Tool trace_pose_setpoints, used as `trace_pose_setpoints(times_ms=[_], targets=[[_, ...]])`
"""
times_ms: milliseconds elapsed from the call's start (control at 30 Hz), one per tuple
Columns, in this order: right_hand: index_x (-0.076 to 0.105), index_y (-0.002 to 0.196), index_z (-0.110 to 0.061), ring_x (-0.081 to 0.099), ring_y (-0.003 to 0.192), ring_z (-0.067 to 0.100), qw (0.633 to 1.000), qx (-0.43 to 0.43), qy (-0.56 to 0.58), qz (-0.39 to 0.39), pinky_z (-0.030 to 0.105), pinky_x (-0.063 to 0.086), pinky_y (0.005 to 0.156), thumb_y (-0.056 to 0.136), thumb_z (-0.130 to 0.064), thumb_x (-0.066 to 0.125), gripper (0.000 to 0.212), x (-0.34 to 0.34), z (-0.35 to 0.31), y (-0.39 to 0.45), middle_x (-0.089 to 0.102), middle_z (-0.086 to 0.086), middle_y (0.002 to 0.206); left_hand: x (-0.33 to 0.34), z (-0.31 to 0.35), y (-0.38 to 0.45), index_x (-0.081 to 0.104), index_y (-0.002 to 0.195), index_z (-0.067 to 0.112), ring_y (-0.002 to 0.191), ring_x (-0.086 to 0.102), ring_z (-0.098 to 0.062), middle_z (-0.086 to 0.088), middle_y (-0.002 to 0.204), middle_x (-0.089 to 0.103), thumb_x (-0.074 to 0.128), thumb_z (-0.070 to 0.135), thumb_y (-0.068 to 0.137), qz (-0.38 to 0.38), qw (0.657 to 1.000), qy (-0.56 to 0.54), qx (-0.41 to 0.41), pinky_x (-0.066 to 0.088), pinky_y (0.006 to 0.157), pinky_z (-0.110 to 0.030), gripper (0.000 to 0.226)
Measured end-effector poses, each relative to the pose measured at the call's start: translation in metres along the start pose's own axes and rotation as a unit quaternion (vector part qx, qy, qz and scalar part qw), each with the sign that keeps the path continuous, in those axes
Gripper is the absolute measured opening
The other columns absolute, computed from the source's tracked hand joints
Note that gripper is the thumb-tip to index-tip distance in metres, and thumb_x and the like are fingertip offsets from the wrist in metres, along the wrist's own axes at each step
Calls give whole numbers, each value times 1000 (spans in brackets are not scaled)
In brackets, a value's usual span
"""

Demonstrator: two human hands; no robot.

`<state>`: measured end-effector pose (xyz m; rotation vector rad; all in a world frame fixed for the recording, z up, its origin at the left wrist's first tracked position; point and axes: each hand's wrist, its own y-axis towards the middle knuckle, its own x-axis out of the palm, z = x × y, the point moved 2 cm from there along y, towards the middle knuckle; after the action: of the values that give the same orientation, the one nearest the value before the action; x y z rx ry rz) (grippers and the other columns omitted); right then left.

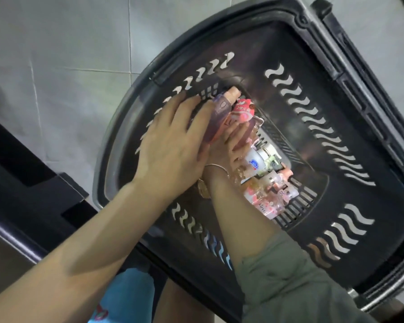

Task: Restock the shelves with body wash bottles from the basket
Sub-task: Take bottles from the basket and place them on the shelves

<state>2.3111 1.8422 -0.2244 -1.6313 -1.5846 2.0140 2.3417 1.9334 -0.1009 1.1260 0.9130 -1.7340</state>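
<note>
gathering bottles out of the black basket [336, 141] is the step in hand: both hands reach down into it and none of the bottles has reached a shelf yet, no shelf being in view. the left hand [170, 145] lies with fingers nearly straight, pressed flat along the left side of a purple bottle [216, 120], steadying rather than curling round it. the right hand [231, 145] comes up from beneath, fingers curled round the pink-labelled bottle [313, 114] just beside the purple one. more bottles [266, 180] lie on the basket floor, to the right of the right wrist. next, i judge, the pair must be lifted clear of the rim together, which calls for a firmer squeeze between the two hands.
</note>
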Motion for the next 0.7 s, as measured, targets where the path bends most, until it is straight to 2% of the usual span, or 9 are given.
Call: trace_pose_setpoints(times_ms=[67,100,167,267,333,433,600,633,700], targets=[[-14,151,-20,-8,145,38,999,20,-29,30,68,15,109,88,-36,15,71,0,-5,3,-21,4,159,1,-3,1,53,129,4,121,47,-40,-18,126,55,58,23,78,-5,1000,5,-3,46,95,-49,55],[-13,151,-19,-6,146,38,998,22,-42,45,68,19,107,91,-33,19,70,1,-6,6,-19,7,159,2,-6,1,53,129,4,120,47,-40,-18,126,55,58,23,77,-9,1000,9,-2,46,95,-48,56],[-12,151,-22,-1,145,38,997,31,-48,51,65,26,106,95,-28,45,81,2,-5,13,-16,13,159,3,-10,0,53,129,3,121,47,-40,-19,126,55,58,25,76,-20,1000,17,5,45,94,-47,57],[-16,148,-34,20,135,41,997,76,-9,6,53,38,101,75,-35,76,118,3,2,20,-2,24,151,8,-13,-3,52,130,3,122,46,-40,-19,127,54,58,25,77,-40,999,17,12,45,97,-49,58],[-21,145,-42,35,123,39,997,71,-7,-2,48,44,92,71,-41,76,122,1,6,20,10,24,143,12,-11,-3,51,130,5,123,46,-39,-18,128,54,58,25,76,-55,998,16,10,45,96,-51,59],[-19,141,-54,45,110,32,999,36,16,4,43,47,82,73,-53,70,112,-5,16,18,21,19,135,15,-7,3,52,129,5,122,48,-39,-17,127,55,48,30,79,-49,999,14,6,47,92,-50,56],[-11,142,-58,57,81,29,994,-34,84,69,32,48,59,69,-42,78,116,-17,34,3,30,14,122,38,-3,21,54,126,5,119,51,-41,-20,124,56,33,39,76,-80,997,0,-16,49,90,-50,65],[-12,141,-59,57,81,29,990,-60,94,84,31,49,58,64,-39,81,122,-19,38,-1,31,13,122,46,-2,24,53,127,6,119,51,-41,-20,125,56,32,40,75,-88,996,0,-23,48,90,-51,66],[-13,138,-63,53,92,28,982,-96,120,107,37,53,67,57,-39,83,128,-26,47,-10,29,11,126,58,-1,30,50,131,8,119,49,-40,-19,127,54,32,40,74,-107,993,-8,-44,47,91,-51,68]])
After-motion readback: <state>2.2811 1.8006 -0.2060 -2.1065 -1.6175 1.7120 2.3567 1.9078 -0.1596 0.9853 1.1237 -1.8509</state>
